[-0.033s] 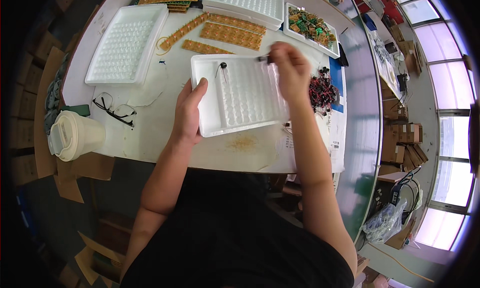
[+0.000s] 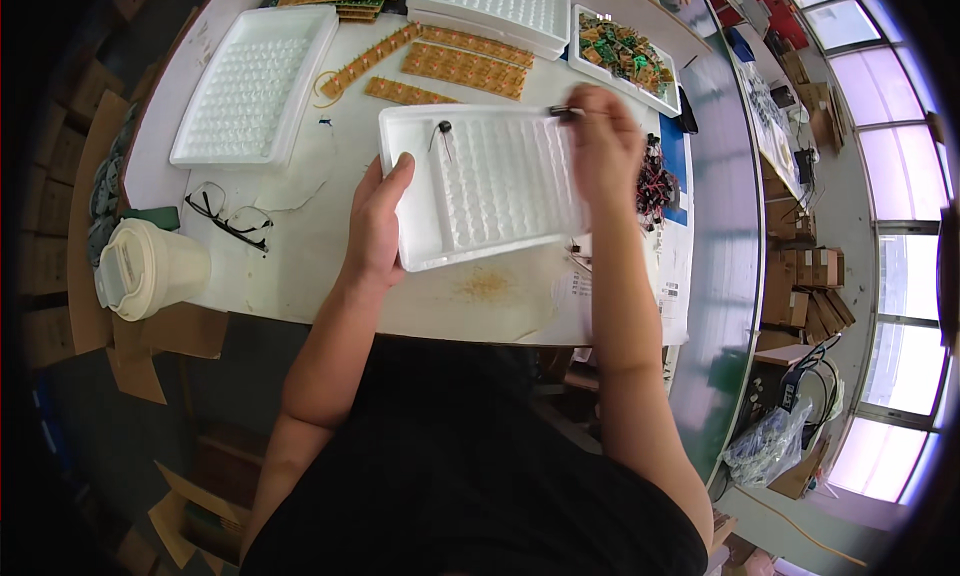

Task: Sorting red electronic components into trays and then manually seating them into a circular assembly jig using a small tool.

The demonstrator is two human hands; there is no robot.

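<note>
My left hand grips the left edge of a white plastic tray, thumb over the rim, and keeps it tilted above the table. Rows of moulded pockets cover most of the tray. Near its upper left lies a small round black part with two thin leads. At the tray's upper right corner is my right hand, blurred by motion, with its fingers pinched on a small dark part. Just beyond that hand, a pile of black parts with red and black wires is partly covered by it.
Orange circuit board strips lie behind the tray. Another white pocketed tray is at left, stacked trays at the back, and a tray of green and orange boards at back right. Eyeglasses and a lidded cream container sit left.
My right hand has shifted a little to the right with the small dark part in its fingers. The held tray has risen very slightly; my left hand's grip is the same.
</note>
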